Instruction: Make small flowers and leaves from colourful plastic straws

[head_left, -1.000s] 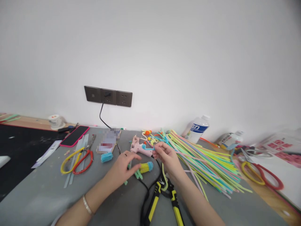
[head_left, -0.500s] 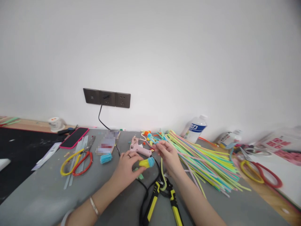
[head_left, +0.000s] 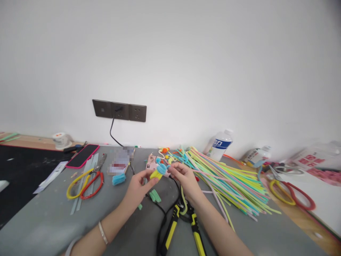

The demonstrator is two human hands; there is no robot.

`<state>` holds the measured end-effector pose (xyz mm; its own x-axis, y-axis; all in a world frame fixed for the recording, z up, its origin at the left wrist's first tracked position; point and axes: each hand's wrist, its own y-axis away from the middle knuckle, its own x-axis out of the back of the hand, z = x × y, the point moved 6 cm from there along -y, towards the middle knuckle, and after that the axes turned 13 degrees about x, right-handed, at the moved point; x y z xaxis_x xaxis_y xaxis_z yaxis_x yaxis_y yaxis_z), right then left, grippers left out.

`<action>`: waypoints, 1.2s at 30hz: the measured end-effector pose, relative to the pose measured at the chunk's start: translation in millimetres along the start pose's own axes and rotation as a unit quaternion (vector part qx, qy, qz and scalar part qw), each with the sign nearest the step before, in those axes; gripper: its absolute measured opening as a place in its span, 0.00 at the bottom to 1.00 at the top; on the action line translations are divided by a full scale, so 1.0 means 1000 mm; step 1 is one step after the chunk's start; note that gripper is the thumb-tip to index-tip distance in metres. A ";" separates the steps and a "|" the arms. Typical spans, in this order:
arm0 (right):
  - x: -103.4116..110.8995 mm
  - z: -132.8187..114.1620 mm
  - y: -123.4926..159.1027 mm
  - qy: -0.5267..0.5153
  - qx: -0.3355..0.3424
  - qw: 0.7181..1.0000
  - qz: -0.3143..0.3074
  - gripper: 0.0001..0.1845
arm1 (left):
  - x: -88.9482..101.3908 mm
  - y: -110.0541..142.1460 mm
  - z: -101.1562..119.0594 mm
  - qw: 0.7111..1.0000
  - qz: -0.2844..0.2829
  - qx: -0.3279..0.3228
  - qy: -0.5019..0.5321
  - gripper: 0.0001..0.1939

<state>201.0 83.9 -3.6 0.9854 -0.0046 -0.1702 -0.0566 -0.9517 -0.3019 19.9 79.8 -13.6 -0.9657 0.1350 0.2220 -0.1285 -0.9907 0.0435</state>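
My left hand [head_left: 140, 188] pinches a yellow and blue pipe-cleaner piece [head_left: 155, 174] between thumb and fingers. My right hand [head_left: 184, 177] is closed on a bent blue pipe cleaner [head_left: 168, 167], its curled end against or just in front of that piece; I cannot tell whether they are joined. Behind the hands, a pink hot glue gun [head_left: 151, 162] is partly hidden. A small green pipe-cleaner coil [head_left: 155, 196] lies below my left fingers. Under my right wrist are black and yellow pliers [head_left: 172, 227], with a pale green pipe cleaner [head_left: 183, 201] across their head.
A wide bundle of pastel pipe cleaners [head_left: 231, 181] spreads to the right, with a white bottle [head_left: 220, 145] behind it. Left lie red and yellow scissors-like pliers [head_left: 92, 185], clear glue sticks [head_left: 75, 204], a blue coil [head_left: 118, 179] and a pink-edged phone [head_left: 83, 156]. A black cord [head_left: 161, 227] crosses the grey mat.
My right hand has moved left and slightly down with the blue pipe cleaner, to the yellow and blue piece. My left hand has raised and tilted that piece, uncovering the green coil.
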 end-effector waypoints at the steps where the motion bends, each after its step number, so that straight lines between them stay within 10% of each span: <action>1: 0.000 0.000 0.000 0.000 -0.002 1.000 -0.003 0.16 | 0.000 0.000 0.000 1.000 0.002 0.000 -0.002 0.19; 23: 0.000 0.001 0.000 0.009 -0.009 1.000 -0.018 0.18 | 0.001 0.001 -0.002 0.999 -0.030 -0.019 0.036 0.16; 36: 0.014 -0.005 -0.008 0.025 0.025 0.999 0.041 0.21 | -0.012 0.007 0.008 0.965 -0.024 -0.094 -0.243 0.10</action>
<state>215.6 89.7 1.0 0.9840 -0.0982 -0.1485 -0.1436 -0.9308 -0.3360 32.8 70.9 -8.0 -0.7440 0.1258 0.6562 -0.2525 -0.9622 -0.1019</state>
